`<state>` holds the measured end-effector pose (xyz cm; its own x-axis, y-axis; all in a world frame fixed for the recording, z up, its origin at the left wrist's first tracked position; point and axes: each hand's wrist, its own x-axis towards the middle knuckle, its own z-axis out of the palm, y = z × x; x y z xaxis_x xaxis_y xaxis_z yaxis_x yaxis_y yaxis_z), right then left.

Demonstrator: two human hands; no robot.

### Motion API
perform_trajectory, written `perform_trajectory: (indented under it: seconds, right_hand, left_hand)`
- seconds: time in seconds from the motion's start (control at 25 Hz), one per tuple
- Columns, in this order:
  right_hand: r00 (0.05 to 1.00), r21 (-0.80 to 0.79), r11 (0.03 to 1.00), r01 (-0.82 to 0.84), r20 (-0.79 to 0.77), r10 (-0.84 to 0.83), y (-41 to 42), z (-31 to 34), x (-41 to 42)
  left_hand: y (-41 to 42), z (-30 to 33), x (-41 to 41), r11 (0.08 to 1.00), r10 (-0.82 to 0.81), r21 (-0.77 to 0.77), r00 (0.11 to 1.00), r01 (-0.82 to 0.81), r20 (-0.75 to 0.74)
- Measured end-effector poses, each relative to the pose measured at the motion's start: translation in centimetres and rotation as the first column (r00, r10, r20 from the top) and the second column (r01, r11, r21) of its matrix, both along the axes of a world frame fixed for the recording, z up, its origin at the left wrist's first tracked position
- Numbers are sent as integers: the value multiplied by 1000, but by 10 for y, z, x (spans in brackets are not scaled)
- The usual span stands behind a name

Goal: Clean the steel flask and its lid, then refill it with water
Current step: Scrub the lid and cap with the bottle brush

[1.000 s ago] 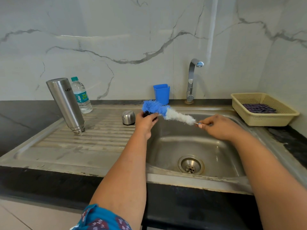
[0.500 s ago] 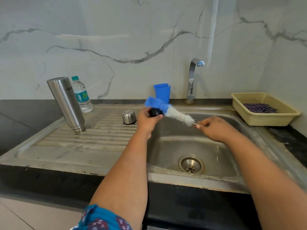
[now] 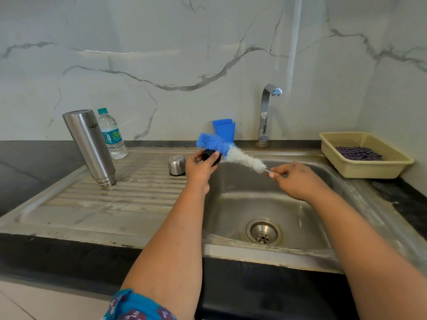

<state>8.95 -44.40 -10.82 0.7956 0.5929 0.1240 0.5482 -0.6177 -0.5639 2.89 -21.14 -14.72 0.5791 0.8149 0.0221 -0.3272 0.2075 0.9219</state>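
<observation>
left hand [image 3: 200,170] grips a small black lid [image 3: 210,157] over the sink's [image 3: 272,256] left rim; right hand [image 3: 298,180] pinches the bottle brush [image 3: 233,152], its handle hidden. steel flask [image 3: 91,146] stands inverted on the drainboard, far-left corner.

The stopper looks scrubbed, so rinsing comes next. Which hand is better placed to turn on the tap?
Right, probably. The right hand pinches only the thin brush handle and is nearer the tap. The left hand grips the black stopper, farther away.
</observation>
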Motion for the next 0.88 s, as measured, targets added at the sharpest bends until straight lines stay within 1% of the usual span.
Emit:
perform_trajectory:
  seconds: [0.12, 0.2, 0.24, 0.28, 0.36, 0.4, 0.44, 0.52, 0.6, 0.64, 0.68, 0.72, 0.8, 0.88]
  right_hand:
    - [999, -46, 998, -46, -26, 45, -5, 6, -1]
    - [999, -40, 998, -47, -30, 45, -11, 9, -1]
    - [999, -26, 999, -34, -31, 33, -12, 9, 0]
    - [999, -15, 1000, -16, -38, 16, -11, 7, -1]
    - [998, -26, 999, 20, -53, -21, -7, 2, -1]
    - [998, -40, 999, 28, -56, -31, -5, 0, -1]
    - [998, -50, 998, 25, -58, -28, -4, 0, -2]
    - [997, -48, 999, -12, -76, 8, -7, 5, -5]
    - [993, -42, 998, -40, -115, 35, -11, 9, -6]
    - [992, -50, 998, -45, -124, 38, -12, 9, -7]
    - [991, -63, 997, -53, -128, 45, -10, 9, -9]
    - [990, -70, 996, -61, -130, 51, -8, 7, -10]
    - [993, -63, 997, -37, -113, 30, -2, 2, -9]
    - [995, -47, 999, 23, -96, -27, -2, 0, -4]
  left_hand:
    - [9, -6, 1, 995, 71, -63, 997, -71, -5]
    - [11, -7, -1, 995, 39, -91, 999, -36, 27]
    - [9, -6, -2, 999, -7, -42, 1000, 8, 24]
    - [6, -5, -3, 997, -42, 56, 999, 43, -24]
    - [-4, -8, -2, 950, -75, 287, 983, 121, -167]
    - [-9, -10, 0, 926, -68, 352, 976, 139, -205]
    - [-13, -9, 0, 923, -37, 369, 978, 113, -208]
    - [-11, -7, 1, 948, 70, 319, 982, -10, -177]
    - [-1, -7, -1, 970, 161, 208, 975, -128, -152]
    - [5, -9, -2, 980, 164, 135, 978, -146, -132]
    - [10, -10, -2, 990, 125, 80, 986, -117, -110]
    - [10, -11, -2, 997, 54, 53, 994, -49, -95]
    - [4, -11, -2, 990, -97, 89, 989, 107, -108]
    - [-2, -9, -2, 967, -197, 140, 973, 213, -116]
